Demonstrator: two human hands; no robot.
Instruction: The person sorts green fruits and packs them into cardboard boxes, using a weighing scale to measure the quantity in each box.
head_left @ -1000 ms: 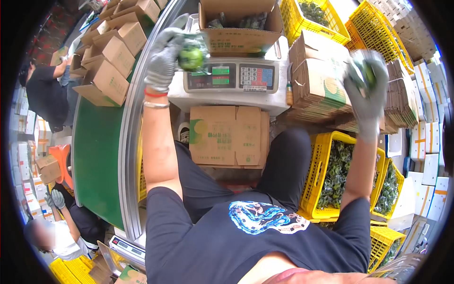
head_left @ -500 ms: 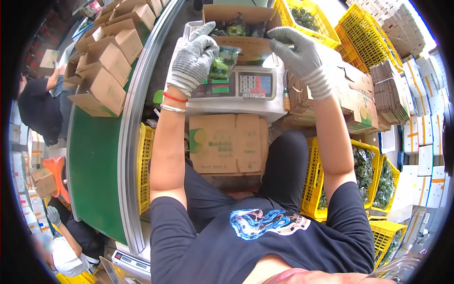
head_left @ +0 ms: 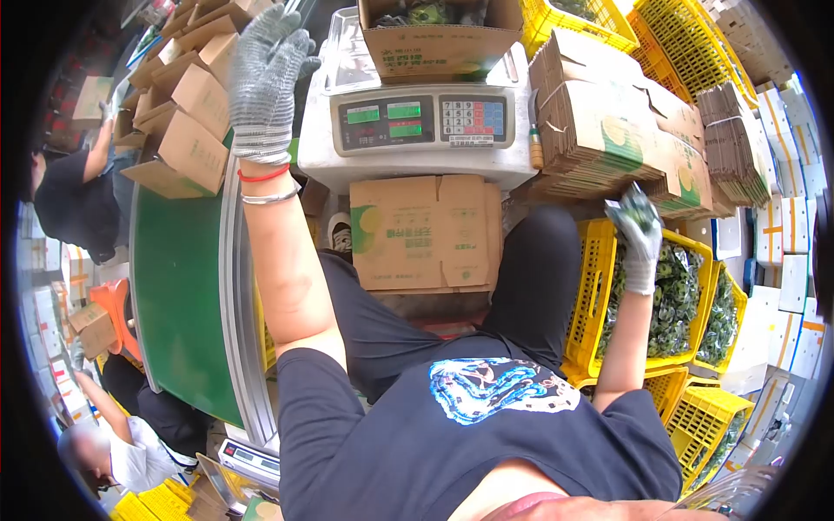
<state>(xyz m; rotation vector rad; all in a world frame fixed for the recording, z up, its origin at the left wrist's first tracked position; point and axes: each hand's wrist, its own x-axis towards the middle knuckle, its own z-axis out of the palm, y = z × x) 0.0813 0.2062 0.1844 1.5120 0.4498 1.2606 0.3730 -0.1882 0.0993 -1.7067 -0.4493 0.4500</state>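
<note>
My left hand (head_left: 265, 87), in a grey striped glove, is raised over the conveyor's metal rail, its fingers extended and nothing in them. To its right, an open cardboard box (head_left: 439, 49) holding bagged green produce (head_left: 427, 12) rests on a weighing scale (head_left: 423, 119) with lit green displays. My gloved right hand (head_left: 641, 241) is closed on a small bag of green produce (head_left: 632, 207), above the back edge of a yellow crate (head_left: 599, 295) filled with similar bags (head_left: 669, 300).
Flattened cartons (head_left: 599, 130) are stacked right of the scale, and another flat stack (head_left: 423, 233) stands before it. Open boxes (head_left: 187, 130) sit on the green conveyor (head_left: 178, 304) at left. Two other people work beyond it. More yellow crates (head_left: 708, 425) are at right.
My left hand has let go of its produce bag and moved up and left. My right hand has moved down and right from the box and now holds a bag. The view has shifted slightly.
</note>
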